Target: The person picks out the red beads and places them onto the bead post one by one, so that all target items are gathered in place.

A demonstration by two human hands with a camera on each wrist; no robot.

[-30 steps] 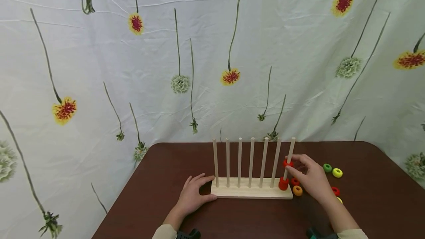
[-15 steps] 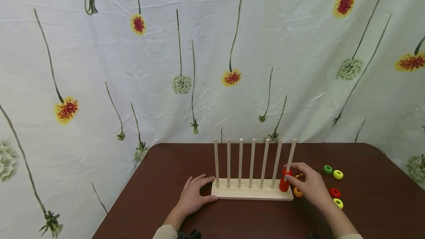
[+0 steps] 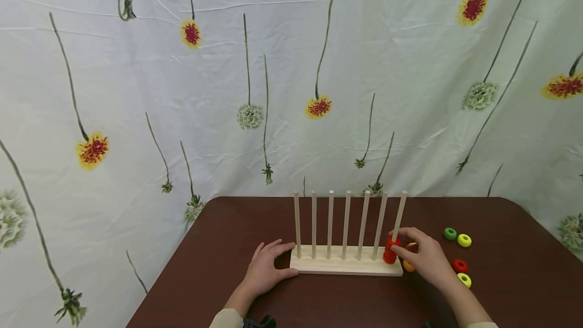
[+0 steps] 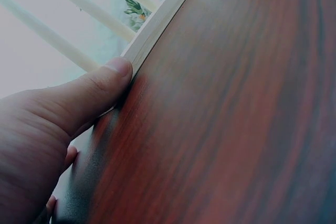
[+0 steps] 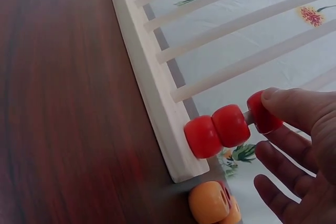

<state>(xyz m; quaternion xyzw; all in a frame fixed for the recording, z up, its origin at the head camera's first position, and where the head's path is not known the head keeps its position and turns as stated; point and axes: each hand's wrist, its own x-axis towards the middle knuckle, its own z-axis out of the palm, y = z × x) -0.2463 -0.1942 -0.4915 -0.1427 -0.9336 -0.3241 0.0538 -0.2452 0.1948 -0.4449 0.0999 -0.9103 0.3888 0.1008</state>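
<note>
A pale wooden peg rack (image 3: 341, 267) with several upright pegs stands on the table. My left hand (image 3: 261, 270) holds its left end, thumb on the front edge and index finger at the back; the left wrist view shows the thumb (image 4: 113, 74) against the base. My right hand (image 3: 425, 257) pinches a red bead (image 5: 261, 114) between thumb and fingers, threaded on the rightmost peg (image 3: 400, 214). Under it, two more red beads, an upper bead (image 5: 231, 125) and a lower bead (image 5: 203, 137), sit stacked at the base, a short gap below the pinched one.
Beside the rack's right end lie orange beads (image 5: 209, 203), partly behind my right hand. Farther right on the dark table (image 3: 346, 302) are a green bead (image 3: 450, 234), two yellow beads (image 3: 464, 240) and a red bead (image 3: 460, 265). A flower-printed cloth (image 3: 282, 65) hangs behind the table.
My right hand has moved down along the rightmost peg, sliding the red bead from partway up to close above the stacked two. The left hand stays on the rack.
</note>
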